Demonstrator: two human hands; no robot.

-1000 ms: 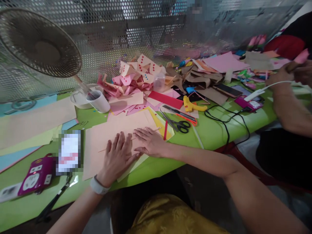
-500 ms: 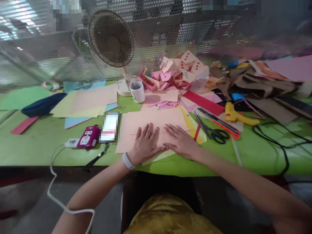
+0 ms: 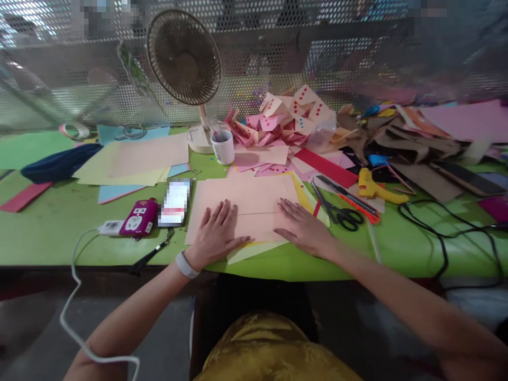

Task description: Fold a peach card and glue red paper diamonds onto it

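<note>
A pale pink sheet of paper (image 3: 254, 193) lies in front of me, with a straight line or edge running across its middle. My left hand (image 3: 216, 233) rests flat on its left part, fingers stretched out. On the right part lies my right hand (image 3: 304, 227), palm down with its fingers extended. Neither hand grips anything. Yellow paper (image 3: 305, 198) shows from under the sheet on the right, and a pale yellow-green sheet (image 3: 248, 253) sticks out at the near edge.
Right of the sheet are scissors (image 3: 337, 211), an orange utility knife (image 3: 357, 203) and a yellow glue gun (image 3: 379, 188). Leftward lie a phone (image 3: 174, 203) and a purple power adapter (image 3: 138, 218). Behind stand a white cup (image 3: 223, 148), a fan (image 3: 184, 58) and piled paper pieces (image 3: 286, 116).
My hands have slid apart across the paper, the left one leftward and the right one slightly rightward. More of the line between them shows. The camera view has shifted a little.
</note>
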